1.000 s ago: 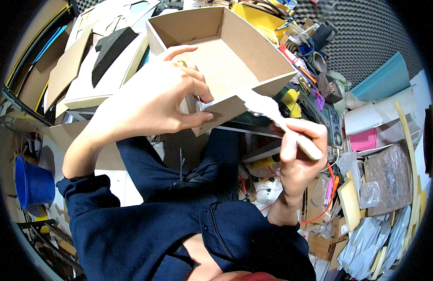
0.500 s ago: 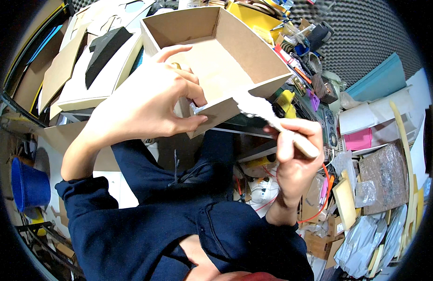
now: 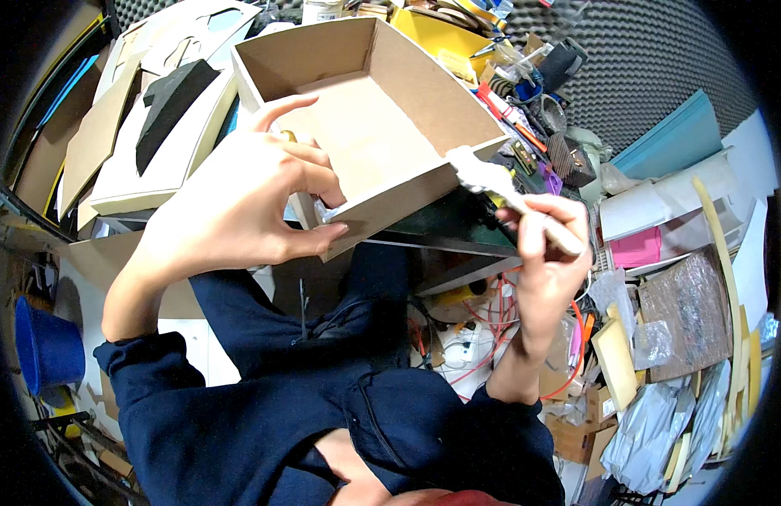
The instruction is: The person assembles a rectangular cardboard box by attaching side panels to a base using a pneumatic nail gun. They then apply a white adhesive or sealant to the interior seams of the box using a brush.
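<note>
An open cardboard box (image 3: 441,88) with slanted brown walls and a paler floor sits tilted at the table edge. My left hand (image 3: 230,202) grips its near wall at the left corner, thumb outside and fingers curled inside. A small crumpled whitish bit (image 3: 327,211) shows by those fingertips. In my right hand (image 3: 546,253) is a pale-handled spatula-like tool (image 3: 483,175), its head thickly coated with white paste. The coated tip meets the rim of the near wall close to the right corner. Paste hides the exact shape of the head.
Foam and board pieces (image 3: 103,135) with a black wedge (image 3: 171,110) lie on the left. Tools and a yellow tray (image 3: 432,38) crowd the back right. A blue bucket (image 3: 48,346) stands on the floor at left; wrapped boards (image 3: 686,312) lean at right.
The white-coated tool has moved rightward along the box's near rim toward the right corner. My left hand and the box appear slightly lower and further left in the picture.
</note>
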Available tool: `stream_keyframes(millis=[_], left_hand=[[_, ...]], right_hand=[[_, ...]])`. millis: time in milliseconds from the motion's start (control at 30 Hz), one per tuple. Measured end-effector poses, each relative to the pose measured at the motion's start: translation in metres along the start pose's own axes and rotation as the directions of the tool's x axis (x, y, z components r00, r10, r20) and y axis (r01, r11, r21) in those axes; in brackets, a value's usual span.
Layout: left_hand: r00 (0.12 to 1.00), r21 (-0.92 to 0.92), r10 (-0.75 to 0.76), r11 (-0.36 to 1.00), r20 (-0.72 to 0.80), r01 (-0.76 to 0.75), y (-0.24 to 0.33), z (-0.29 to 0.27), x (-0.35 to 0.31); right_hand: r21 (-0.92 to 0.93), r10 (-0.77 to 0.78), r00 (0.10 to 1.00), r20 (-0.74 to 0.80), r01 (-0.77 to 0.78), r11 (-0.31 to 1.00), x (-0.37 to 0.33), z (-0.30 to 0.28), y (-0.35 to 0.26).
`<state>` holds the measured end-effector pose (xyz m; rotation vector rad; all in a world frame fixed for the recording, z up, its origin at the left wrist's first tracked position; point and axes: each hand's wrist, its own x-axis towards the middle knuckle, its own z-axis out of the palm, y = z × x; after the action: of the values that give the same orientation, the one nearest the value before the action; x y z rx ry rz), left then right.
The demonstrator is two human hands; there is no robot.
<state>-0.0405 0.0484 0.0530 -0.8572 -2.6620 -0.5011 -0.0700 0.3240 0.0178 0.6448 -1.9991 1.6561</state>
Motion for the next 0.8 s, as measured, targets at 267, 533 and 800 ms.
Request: stream_keyframes(millis=[267, 533, 800], left_hand=[[1.0, -0.003, -0.011, 1.0, 0.005, 0.011, 0.001, 0.0, 0.002], [1.0, -0.028, 0.005, 1.0, 0.019, -0.004, 0.002, -0.002, 0.003], [1.0, -0.028, 0.001, 1.0, 0.022, 0.0, 0.003, -0.003, 0.006]], right_hand=[[0.044, 0.02, 1.0, 0.009, -0.02, 0.999, 0.007, -0.006, 0.007], [0.065, 0.033, 0.999, -0.011, -0.032, 0.997, 0.02, -0.016, 0.022], [0.03, 0.03, 0.999, -0.014, -0.029, 0.999, 0.028, -0.027, 0.03]])
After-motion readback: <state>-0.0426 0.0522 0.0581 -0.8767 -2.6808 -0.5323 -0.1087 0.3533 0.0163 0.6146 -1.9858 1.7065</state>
